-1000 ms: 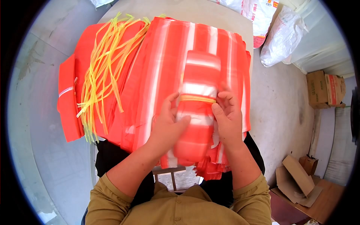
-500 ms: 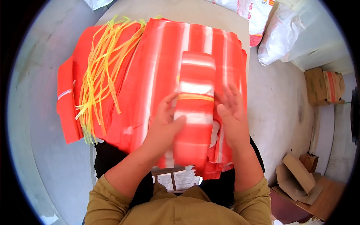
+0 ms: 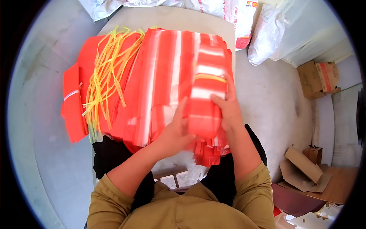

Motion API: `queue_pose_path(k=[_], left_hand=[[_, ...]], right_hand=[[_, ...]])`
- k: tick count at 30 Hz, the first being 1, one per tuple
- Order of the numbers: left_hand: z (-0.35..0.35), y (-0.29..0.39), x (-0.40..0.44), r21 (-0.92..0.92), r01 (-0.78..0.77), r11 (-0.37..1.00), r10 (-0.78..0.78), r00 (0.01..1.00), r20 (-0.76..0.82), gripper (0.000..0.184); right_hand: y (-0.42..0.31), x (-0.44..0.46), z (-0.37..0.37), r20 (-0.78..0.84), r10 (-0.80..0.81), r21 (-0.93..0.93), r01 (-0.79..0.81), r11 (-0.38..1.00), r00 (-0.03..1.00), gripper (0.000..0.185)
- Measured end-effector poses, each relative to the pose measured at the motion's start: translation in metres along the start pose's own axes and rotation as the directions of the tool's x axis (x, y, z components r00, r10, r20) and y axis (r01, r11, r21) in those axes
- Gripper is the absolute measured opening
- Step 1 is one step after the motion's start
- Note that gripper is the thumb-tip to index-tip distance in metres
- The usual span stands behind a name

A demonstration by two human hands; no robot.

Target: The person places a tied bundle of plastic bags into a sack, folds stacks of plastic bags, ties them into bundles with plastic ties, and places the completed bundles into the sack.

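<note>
A folded bundle of red-and-white striped plastic bags (image 3: 206, 103), bound with a yellow tie (image 3: 210, 78), lies tilted over the right part of a larger striped stack (image 3: 164, 72). My right hand (image 3: 230, 108) grips its right side, thumb on top and fingers partly hidden along the edge. At the bundle's lower left is my left hand (image 3: 174, 133), its thumb and index finger spread apart; contact with the bundle is blurred. Loose yellow strips (image 3: 108, 72) lie over plain red sheets (image 3: 87, 51) left of the stack.
A folded red bundle with a pale tie (image 3: 72, 103) rests at the far left. The pale table (image 3: 171, 17) shows behind the stack. White sacks (image 3: 267, 34) stand beyond it. Cardboard boxes (image 3: 318, 78) and an opened carton (image 3: 303, 170) are on the right.
The tied bundle has moved right and away from my body, with my right hand now holding its side. My left hand has shifted down toward its lower left. The whole view has shifted slightly.
</note>
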State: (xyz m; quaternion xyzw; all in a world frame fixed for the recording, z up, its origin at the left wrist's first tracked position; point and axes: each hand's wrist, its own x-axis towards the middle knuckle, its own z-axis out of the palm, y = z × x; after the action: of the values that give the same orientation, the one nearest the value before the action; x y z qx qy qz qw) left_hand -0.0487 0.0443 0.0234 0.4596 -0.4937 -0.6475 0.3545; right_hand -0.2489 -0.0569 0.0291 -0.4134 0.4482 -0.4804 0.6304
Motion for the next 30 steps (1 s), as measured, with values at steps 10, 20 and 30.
queue_pose_path(k=[10, 20, 30], left_hand=[[-0.081, -0.009, 0.012, 0.956, -0.060, 0.287, 0.569, 0.814, -0.119, 0.077], [-0.103, -0.066, 0.043, 0.994, 0.084, 0.064, 0.431, 0.897, -0.103, 0.061], [-0.107, -0.067, 0.044, 0.999, 0.030, 0.009, 0.458, 0.889, -0.031, 0.059]], right_hand=[[-0.092, -0.111, -0.102, -0.383, -0.248, 0.086, 0.301, 0.950, 0.890, 0.084], [-0.006, -0.359, -0.279, -0.792, -0.179, -0.140, 0.112, 0.984, 0.584, 0.088], [0.121, -0.443, -0.330, -0.749, 0.069, 0.175, 0.097, 0.980, 0.658, 0.094]])
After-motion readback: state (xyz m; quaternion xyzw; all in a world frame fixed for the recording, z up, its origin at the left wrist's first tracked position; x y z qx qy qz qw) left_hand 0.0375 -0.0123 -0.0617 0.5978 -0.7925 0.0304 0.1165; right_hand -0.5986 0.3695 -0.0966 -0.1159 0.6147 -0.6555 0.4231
